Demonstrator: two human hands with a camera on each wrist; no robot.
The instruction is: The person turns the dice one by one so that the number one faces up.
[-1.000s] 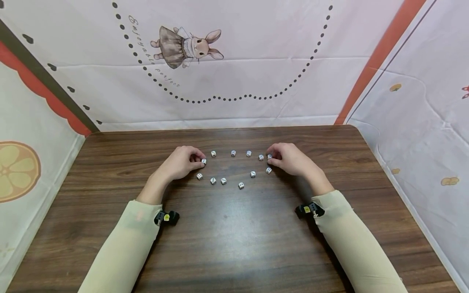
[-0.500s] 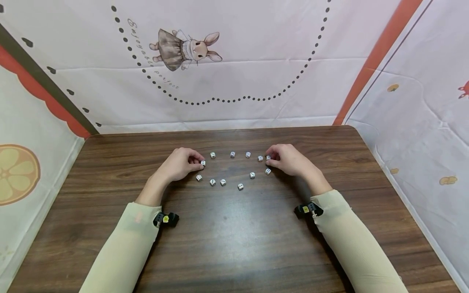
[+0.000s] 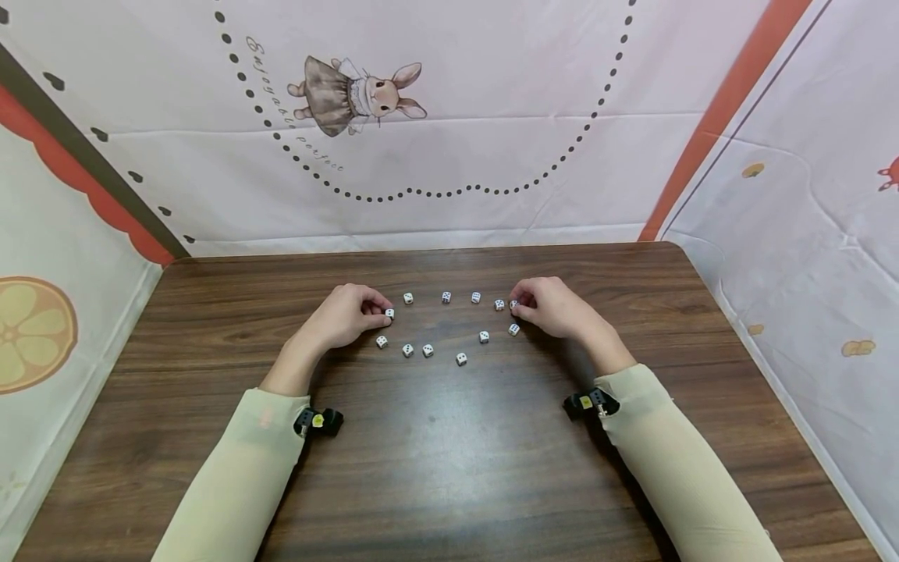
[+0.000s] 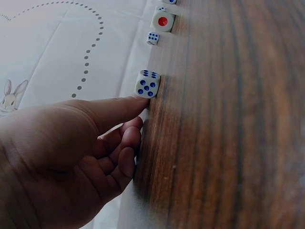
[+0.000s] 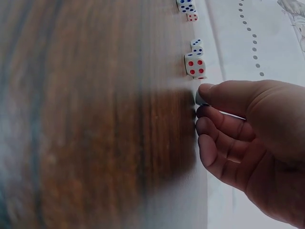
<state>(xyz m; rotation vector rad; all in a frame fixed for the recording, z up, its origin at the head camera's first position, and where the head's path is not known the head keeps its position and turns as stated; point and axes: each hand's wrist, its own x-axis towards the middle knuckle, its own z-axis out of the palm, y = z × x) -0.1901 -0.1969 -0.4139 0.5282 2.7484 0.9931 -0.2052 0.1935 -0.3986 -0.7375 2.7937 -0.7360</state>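
My left hand (image 3: 344, 316) rests low over the wooden table, pinching a small white die (image 3: 389, 314) between thumb and fingers. In the left wrist view a die with blue pips (image 4: 147, 84) shows just past the thumb's tip. On the other side, my right hand (image 3: 552, 307) pinches another white die (image 3: 514, 304); in the right wrist view its thumb (image 5: 224, 93) covers most of it. Right beside that one lies a die (image 3: 499, 305), and a further die (image 3: 514, 329) sits just in front of the right hand.
Several loose dice form a rough oval between the hands: a back row with a die (image 3: 445, 297) and a front row with a die (image 3: 461, 359). The brown table (image 3: 449, 468) ends at a printed white cloth (image 3: 492, 148) behind, with cloth at both sides.
The head view has shifted very slightly. Both hands keep their pinch, and the dice stay in place.
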